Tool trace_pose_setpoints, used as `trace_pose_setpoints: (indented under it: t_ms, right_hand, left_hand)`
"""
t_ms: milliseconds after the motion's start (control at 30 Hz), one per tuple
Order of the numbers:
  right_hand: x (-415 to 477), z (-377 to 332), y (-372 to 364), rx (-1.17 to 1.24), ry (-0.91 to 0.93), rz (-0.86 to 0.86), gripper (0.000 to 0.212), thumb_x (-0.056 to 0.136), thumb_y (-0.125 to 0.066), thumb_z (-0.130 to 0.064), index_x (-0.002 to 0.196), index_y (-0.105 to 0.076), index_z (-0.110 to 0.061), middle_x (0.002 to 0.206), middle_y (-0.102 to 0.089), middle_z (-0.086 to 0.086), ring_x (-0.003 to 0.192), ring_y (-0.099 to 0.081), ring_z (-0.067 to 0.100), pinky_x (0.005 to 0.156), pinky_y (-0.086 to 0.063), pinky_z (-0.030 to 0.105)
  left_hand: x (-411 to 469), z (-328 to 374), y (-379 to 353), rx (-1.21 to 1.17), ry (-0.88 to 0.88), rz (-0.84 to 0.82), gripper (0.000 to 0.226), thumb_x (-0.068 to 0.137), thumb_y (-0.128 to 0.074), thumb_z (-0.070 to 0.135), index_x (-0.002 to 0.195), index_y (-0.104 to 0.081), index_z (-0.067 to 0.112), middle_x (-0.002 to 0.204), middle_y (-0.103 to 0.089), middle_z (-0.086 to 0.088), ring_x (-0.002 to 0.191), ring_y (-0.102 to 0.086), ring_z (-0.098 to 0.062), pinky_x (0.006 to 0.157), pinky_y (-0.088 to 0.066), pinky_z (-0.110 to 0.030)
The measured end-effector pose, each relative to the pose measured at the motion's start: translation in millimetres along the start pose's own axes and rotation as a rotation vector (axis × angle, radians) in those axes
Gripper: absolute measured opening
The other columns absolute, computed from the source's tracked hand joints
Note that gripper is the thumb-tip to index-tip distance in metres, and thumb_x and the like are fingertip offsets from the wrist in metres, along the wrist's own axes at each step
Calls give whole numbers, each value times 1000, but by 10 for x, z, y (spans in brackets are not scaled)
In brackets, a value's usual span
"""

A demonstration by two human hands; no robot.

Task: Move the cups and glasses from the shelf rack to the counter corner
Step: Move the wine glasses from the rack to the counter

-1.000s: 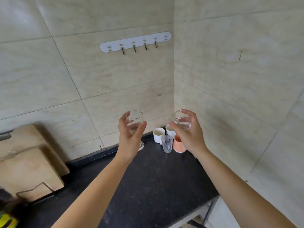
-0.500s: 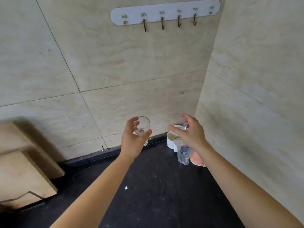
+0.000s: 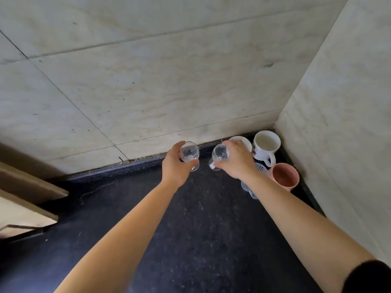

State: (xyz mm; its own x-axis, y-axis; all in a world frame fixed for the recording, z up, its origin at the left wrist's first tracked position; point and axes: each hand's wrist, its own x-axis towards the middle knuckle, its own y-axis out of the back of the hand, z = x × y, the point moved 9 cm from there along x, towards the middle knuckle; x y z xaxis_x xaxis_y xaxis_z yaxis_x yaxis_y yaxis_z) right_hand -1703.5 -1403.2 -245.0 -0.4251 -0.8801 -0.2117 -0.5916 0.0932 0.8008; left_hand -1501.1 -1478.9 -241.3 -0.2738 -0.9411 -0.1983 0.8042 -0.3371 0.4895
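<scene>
My left hand [image 3: 176, 166] grips a clear stemmed glass [image 3: 189, 153] by its bowl, low over the black counter [image 3: 190, 229] near the back wall. Just to its right, my right hand [image 3: 237, 160] grips a second clear stemmed glass [image 3: 220, 154], its foot close to or on the counter. In the corner stand a white mug with a handle [image 3: 265, 148], another white cup [image 3: 243, 140] partly behind my right hand, a pink cup [image 3: 285, 176] and a clear ribbed tumbler [image 3: 249, 187] partly hidden by my right forearm.
Tiled walls meet at the right, boxing in the corner. Wooden boards [image 3: 25, 199] lean against the back wall at the far left, with a wire stand [image 3: 19, 226] in front of them.
Both hands have come down and forward with the glasses, from chest height to just over the counter by the back wall. The view has tilted down; the hook rail has left the frame.
</scene>
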Motion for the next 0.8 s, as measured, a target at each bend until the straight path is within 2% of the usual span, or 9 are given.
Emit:
trace_pose_setpoints:
  t_ms: [100, 233, 300, 467, 567, 667, 733, 800]
  right_hand:
    - [148, 7, -170, -50, 47, -60, 73, 81, -82, -28, 143, -47, -13, 136, -50, 10, 123, -52, 29, 93, -44, 37]
    - [244, -13, -248, -135, 96, -68, 62, 85, -78, -22, 138, -49, -10, 134, -52, 13, 119, -54, 32, 91, -45, 39]
    - [269, -12, -263, -142, 98, -70, 62, 87, -76, -21, 141, -47, -10, 136, -51, 14, 121, -54, 32, 92, -45, 40]
    - [312, -13, -255, -149, 103, -53, 65, 89, -74, -24, 144, -43, -12, 137, -51, 13, 124, -53, 32, 90, -47, 42]
    - [275, 1, -253, -156, 113, -50, 73, 90, -73, -26, 151, -36, -12, 142, -49, 13, 127, -52, 32, 93, -47, 42]
    - [221, 10, -244, -174, 118, -84, 83, 90, -73, -25, 157, -26, -12, 146, -47, 16, 129, -52, 35, 97, -47, 44]
    - [184, -5, -181, -184, 110, -103, 85, 91, -72, -22, 159, -22, -13, 149, -45, 15, 130, -52, 35, 96, -48, 42]
    - [132, -46, -62, -190, 116, -105, 82, 91, -69, -18, 158, -22, -15, 150, -45, 13, 132, -51, 33, 95, -48, 41]
  left_hand:
    - [119, -135, -178, 23, 34, -16, 72, 79, -82, 22, 142, -48, 25, 128, -64, 1, 113, -61, -19, 89, -52, -33]
    - [199, -239, -338, 59, 42, -27, 58, 77, -81, 19, 128, -55, 29, 118, -65, 5, 107, -62, -19, 76, -47, -24]
    - [225, -282, -399, 71, 46, -37, 56, 76, -81, 18, 125, -56, 31, 116, -65, 7, 106, -63, -18, 80, -49, -28]
    - [256, -362, -519, 84, 61, -57, 64, 76, -82, 20, 133, -54, 27, 121, -67, 3, 110, -63, -18, 93, -54, -38]
    - [269, -379, -550, 76, 63, -60, 68, 77, -81, 21, 138, -51, 28, 124, -66, 5, 114, -62, -18, 97, -53, -39]
    - [274, -378, -547, 76, 63, -86, 70, 80, -79, 18, 141, -46, 31, 118, -63, 9, 111, -62, -16, 95, -54, -37]
    - [266, -357, -529, 104, 69, -126, 77, 83, -79, 18, 148, -38, 28, 128, -63, 3, 108, -61, -16, 92, -52, -33]
    - [224, -313, -447, 143, 92, -147, 87, 84, -79, 24, 155, -27, 24, 146, -53, -3, 123, -56, -22, 93, -47, -32]
